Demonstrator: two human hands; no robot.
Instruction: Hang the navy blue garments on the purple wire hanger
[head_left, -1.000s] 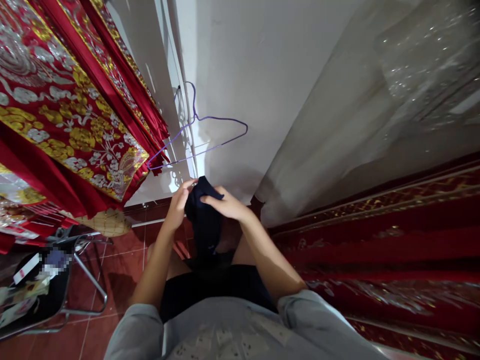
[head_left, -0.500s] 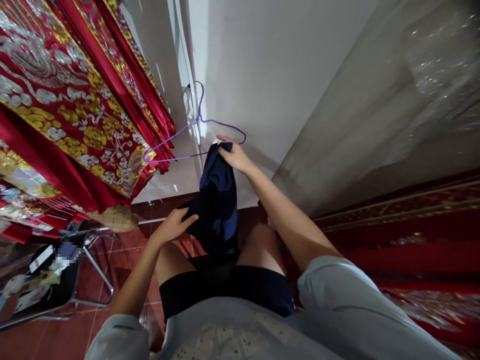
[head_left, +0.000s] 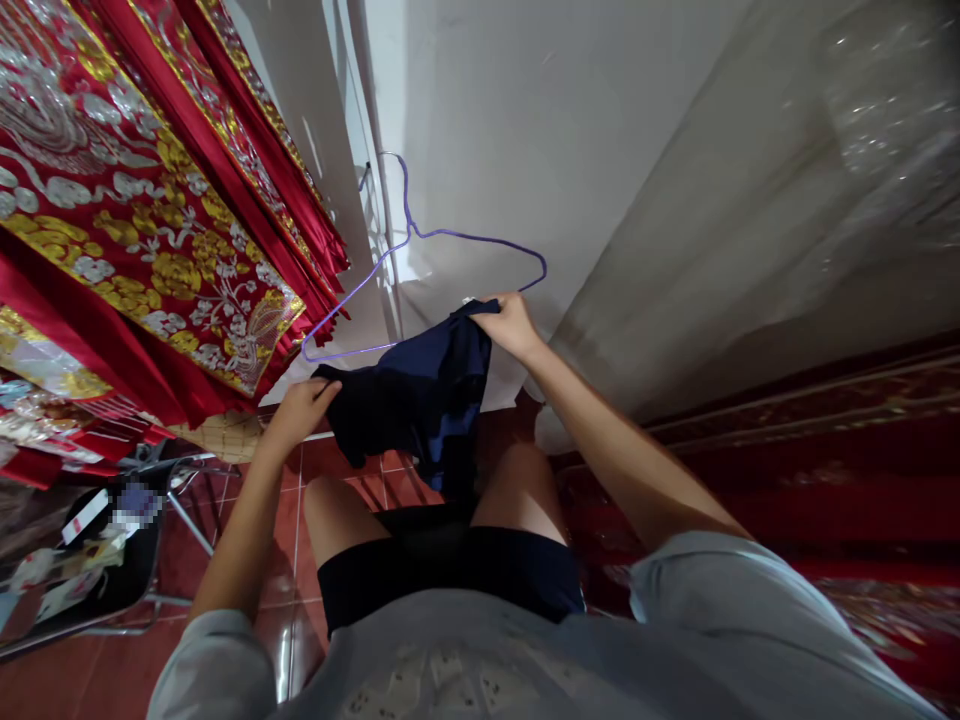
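Note:
A dark navy garment (head_left: pixel 420 385) is stretched between my two hands, its lower part hanging in folds above my knees. My left hand (head_left: pixel 304 408) pinches its left edge. At the upper right corner, my right hand (head_left: pixel 510 322) grips it between thumb and fingers, beside a small white patch that looks like a label. Just beyond the garment a purple wire hanger (head_left: pixel 474 238) hangs with its hook at the wall. Part of the hanger's bottom bar is hidden behind the cloth and my right hand. What kind of garment it is, I cannot tell.
Red embroidered cloths (head_left: pixel 165 230) with gold and silver patterns hang at the left. Below them a black folding chair (head_left: pixel 142 560) with metal legs holds papers and small items. A pale wall (head_left: pixel 525 120) rises in front. Grey sheeting (head_left: pixel 720 230) and red fabric (head_left: pixel 847 480) line the right.
My hands have moved apart, the left one outward and up, the right one to the right. The garment has spread wider between them. The hanger has swung and appears broader.

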